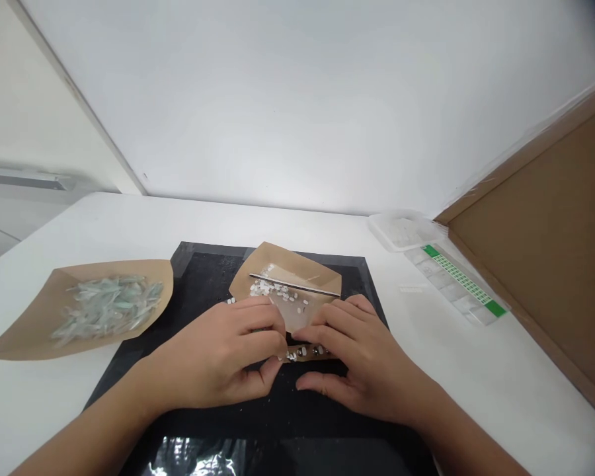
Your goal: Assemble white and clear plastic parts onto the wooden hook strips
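The brown strip (310, 356) runs sideways. My left hand (228, 350) is at its left end, grip unclear; my right hand (364, 357), thumb spread loose, is at its right.

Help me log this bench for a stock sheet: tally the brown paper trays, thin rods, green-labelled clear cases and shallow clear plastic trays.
Brown paper trays: 2
Thin rod: 1
Green-labelled clear case: 1
Shallow clear plastic tray: 1
Total: 5
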`<state>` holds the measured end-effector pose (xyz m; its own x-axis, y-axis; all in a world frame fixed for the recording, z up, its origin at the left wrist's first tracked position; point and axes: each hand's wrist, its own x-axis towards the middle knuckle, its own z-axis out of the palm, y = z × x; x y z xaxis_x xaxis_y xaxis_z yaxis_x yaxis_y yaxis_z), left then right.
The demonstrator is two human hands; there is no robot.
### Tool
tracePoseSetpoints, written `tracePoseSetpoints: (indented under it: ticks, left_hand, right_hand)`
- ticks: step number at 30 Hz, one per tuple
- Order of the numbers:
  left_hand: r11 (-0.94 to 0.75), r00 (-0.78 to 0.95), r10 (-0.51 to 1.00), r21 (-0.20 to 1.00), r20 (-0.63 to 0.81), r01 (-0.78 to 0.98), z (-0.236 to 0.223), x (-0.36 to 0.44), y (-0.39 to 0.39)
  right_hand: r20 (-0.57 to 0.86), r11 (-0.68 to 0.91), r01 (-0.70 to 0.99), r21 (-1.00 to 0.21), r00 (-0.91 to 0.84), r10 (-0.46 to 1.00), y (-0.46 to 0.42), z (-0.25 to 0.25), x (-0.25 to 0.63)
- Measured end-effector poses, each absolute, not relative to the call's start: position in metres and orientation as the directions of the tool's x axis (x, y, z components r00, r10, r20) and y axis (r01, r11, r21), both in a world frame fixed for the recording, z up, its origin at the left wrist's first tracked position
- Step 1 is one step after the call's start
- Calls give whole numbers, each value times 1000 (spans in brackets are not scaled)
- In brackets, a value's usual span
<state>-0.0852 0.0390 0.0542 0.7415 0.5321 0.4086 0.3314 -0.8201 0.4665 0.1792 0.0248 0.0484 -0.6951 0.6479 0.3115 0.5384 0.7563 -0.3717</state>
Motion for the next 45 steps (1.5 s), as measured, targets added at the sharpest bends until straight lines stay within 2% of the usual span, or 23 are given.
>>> tracePoseSetpoints:
  ticks: [6,12,17,26,33,37,45]
  left_hand:
    - [-849,839,508,278,195,450,50,-86,37]
    - [-848,857,505,247,104,469,42,-82,37]
    - [-858,863,497,200,90,473,39,-78,36]
    - [-853,864,495,244,94,462,36,-77,33]
    - [-826,849,521,305,93,473,33,-77,38]
    - [-806,835,543,335,90,488,32,-78,38]
    - [-796,829,549,369,104,481,35,-78,38]
  right_hand:
    - [238,782,564,-264,-748,620,27,51,181]
    - [233,768,612,-186,-732,640,26,47,179]
    - [239,771,620,-146,-734,635,26,42,177]
    - [332,765,610,-206,-692,641,24,36,171]
    - [326,783,587,-206,-714,620,23,35,170]
    - [346,785,557,-271,-705,619,22,37,170]
    - [465,691,426,-584,-523,714,28,48,176]
